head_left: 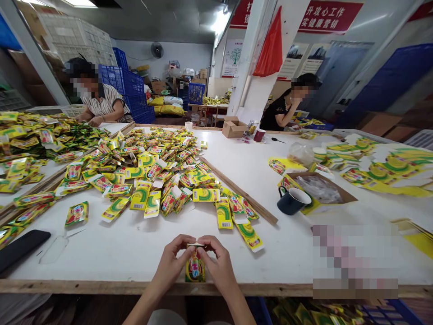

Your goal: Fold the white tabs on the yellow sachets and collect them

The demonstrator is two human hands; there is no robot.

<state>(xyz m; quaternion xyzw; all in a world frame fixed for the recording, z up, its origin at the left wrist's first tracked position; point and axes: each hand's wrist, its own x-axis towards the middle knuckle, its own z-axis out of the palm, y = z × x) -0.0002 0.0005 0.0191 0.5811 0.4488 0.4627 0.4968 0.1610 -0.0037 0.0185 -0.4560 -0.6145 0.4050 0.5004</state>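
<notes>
My left hand point(173, 264) and my right hand point(218, 264) meet at the near edge of the white table point(135, 248). Together they pinch the white top flap of a small yellow and green packet point(195, 267), which stands upright between them. Both hands are closed on it with fingertips at its upper corners. A big heap of similar yellow packets point(158, 171) lies spread over the table beyond my hands.
A dark mug point(293, 201) and a cardboard tray point(321, 187) sit right. A black phone point(20, 248) lies near left. A wooden strip point(237, 189) crosses the table. Two other people sit at the far side, left point(98, 101) and right point(284, 108).
</notes>
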